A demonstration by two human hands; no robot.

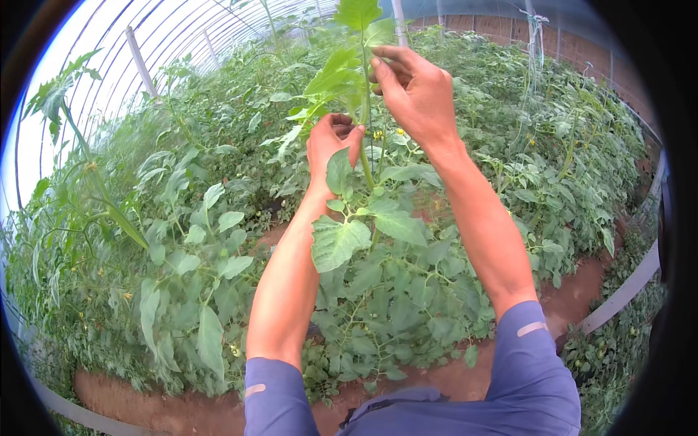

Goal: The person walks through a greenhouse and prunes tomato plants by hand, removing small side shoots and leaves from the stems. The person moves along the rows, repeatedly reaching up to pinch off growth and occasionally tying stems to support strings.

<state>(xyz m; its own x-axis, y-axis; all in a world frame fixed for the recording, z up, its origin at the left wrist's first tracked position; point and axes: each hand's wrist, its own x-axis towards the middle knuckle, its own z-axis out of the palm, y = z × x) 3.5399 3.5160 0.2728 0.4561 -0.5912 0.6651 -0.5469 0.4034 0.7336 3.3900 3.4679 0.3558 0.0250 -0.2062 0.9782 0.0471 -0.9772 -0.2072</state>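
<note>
A tall tomato plant stands before me, its green stem (366,166) rising between my hands, with a thin dark string (371,143) running close alongside. My left hand (332,143) pinches the plant at the base of its upper leaves (334,76), thumb against the stem. Higher up on the other side, my right hand (419,94) has its thumb and forefinger tips beside the upper stem; whether they grip the stem or the string cannot be made out. A broad lower leaf (341,243) hangs in front of my left forearm.
Dense tomato foliage (180,218) surrounds the plant, with yellow flowers (401,132) in places. A thick bent stem (117,215) leans at the left. Bare soil (147,400) lies below. Strings (537,32) hang at a back post, and a pale strip (621,291) crosses at the right.
</note>
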